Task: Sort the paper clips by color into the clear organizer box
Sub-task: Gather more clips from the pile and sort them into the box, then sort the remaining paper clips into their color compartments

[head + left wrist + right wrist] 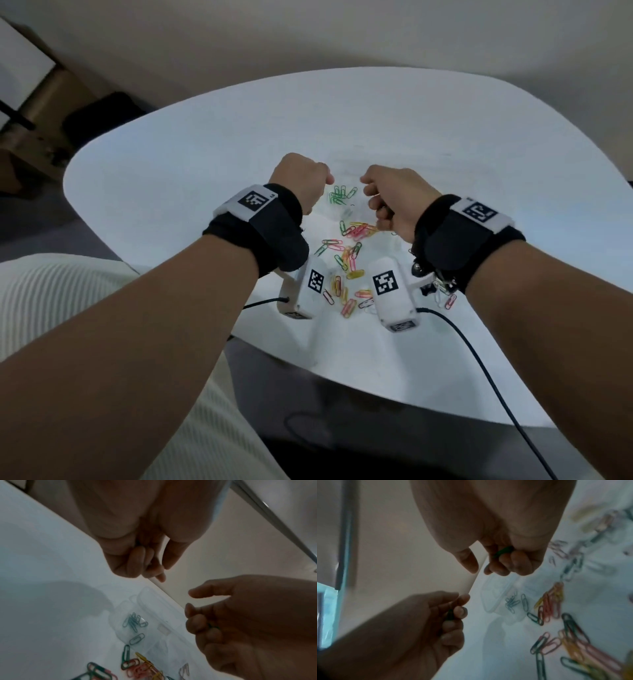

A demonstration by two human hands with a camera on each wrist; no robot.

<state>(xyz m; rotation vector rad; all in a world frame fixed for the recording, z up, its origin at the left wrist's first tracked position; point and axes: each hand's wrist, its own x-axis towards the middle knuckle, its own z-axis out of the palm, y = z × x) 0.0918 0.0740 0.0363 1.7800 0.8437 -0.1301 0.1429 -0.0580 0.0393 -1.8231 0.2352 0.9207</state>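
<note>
Two hands up above the white table (171,178), close together over the clear organizer box (149,601). The right hand (394,202) has its fingers curled round a green clip (503,551); the left hand (301,181) pinches something dark and small, too blurred to name. A bunch of green paper clips (339,195) sits in one compartment, the mixed pile of paper clips (346,260) loose just beside the box.

A rounded white table (171,178) stands against a plain pale wall (308,31).
</note>
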